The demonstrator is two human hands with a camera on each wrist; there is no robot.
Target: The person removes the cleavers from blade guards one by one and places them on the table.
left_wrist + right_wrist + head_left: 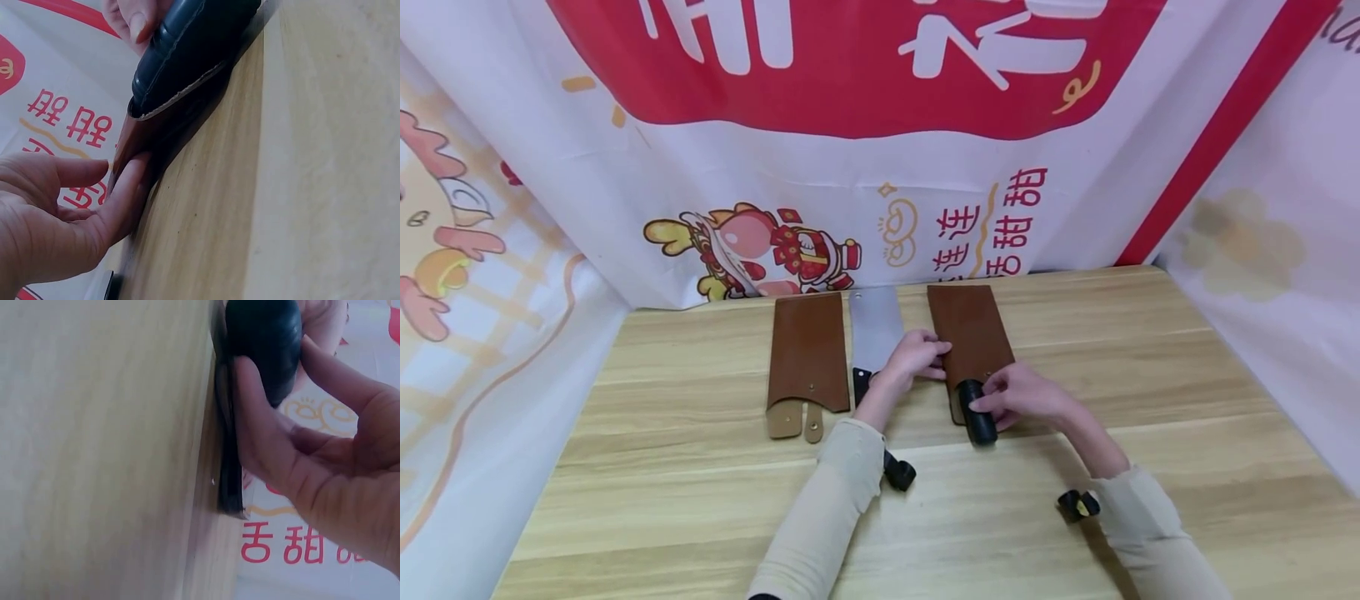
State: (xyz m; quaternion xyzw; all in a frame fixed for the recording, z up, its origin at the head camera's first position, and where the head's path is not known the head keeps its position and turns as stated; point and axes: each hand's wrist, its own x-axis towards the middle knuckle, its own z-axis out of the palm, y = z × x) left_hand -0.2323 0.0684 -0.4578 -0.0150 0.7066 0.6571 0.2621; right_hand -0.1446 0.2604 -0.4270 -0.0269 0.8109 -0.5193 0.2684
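My right hand [1022, 392] pinches a black knife handle [978, 421] between thumb and fingers. The handle sticks out of the near end of a brown leather sheath [973, 329]; whatever lies inside is hidden. At the sheath's left edge, my left hand [916, 354] touches the leather with nearly straight fingers. In the left wrist view, the sheath mouth [178, 97] gapes around the handle. Behind my left forearm lies a cleaver with a broad grey blade [876, 321], its black handle partly covered.
A second brown leather sheath [808, 346] lies flat on the left, with tan flaps [786, 421] at its near end. The wooden table [970, 517] meets a printed cloth [835, 192] at the back and sides. Black straps with small mounts [898, 473] hang at both wrists.
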